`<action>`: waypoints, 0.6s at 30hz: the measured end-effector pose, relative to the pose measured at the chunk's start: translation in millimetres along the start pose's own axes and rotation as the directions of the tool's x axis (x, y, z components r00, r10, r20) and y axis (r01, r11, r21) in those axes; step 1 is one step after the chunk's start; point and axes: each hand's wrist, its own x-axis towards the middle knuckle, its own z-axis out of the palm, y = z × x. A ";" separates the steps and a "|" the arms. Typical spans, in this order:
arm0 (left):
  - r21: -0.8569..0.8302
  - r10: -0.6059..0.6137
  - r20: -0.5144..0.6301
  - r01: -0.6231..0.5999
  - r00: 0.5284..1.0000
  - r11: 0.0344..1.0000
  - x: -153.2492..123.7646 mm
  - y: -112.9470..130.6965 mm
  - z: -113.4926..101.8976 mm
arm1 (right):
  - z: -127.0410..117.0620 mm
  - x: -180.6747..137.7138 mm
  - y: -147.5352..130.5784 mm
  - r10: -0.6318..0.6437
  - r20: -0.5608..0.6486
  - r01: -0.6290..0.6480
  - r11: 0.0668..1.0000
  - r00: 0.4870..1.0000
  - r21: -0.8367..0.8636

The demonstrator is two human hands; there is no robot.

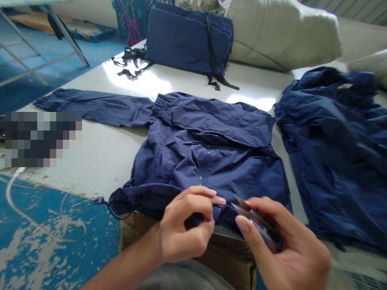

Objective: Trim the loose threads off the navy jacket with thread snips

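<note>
A navy jacket (181, 161) with a front zipper (205, 163) lies spread on the white table in front of me, one sleeve (99, 106) stretched out to the left. My left hand (189, 225) pinches the jacket's near hem between thumb and fingers. Just right of it, my right hand (284, 241) is closed around small thread snips (261, 225). Their two pointed blades stand apart and point at the fabric by my left fingertips. A drawcord with a toggle (101, 200) hangs from the hem's left corner.
More navy garments (338, 153) are heaped on the right. At the back stands a folded navy stack (184, 40) with black straps, beside a large pale sack (281, 32). A pixelated object (42, 139) with a white cable (10, 197) lies at the table's left edge.
</note>
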 end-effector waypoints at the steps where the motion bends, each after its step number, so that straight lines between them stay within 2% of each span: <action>1: 0.007 0.004 -0.013 -0.003 1.000 1.000 0.6 0.0 -0.5 | 2.8 -2.2 2.6 0.026 0.015 -0.026 1.000 1.000 0.000; 4: 0.078 0.062 -0.041 -0.059 0.997 0.995 2.0 -0.5 -2.7 | 9.1 -2.4 5.5 0.021 0.066 -0.024 0.999 0.998 0.036; 9: 0.209 0.252 0.008 -0.248 0.968 0.946 1.1 -3.0 -9.1 | 12.3 14.6 -1.3 -0.158 0.132 0.115 0.951 0.979 0.285; 13: 0.243 0.261 0.032 -0.260 0.965 0.934 -1.1 -3.3 -14.3 | 14.1 17.1 -4.3 -0.199 0.078 0.161 0.924 0.977 0.348; 18: 0.249 0.316 -0.013 -0.303 0.949 0.920 -3.1 0.7 -16.1 | 14.1 13.2 -7.3 -0.312 -0.050 0.311 0.899 0.949 0.307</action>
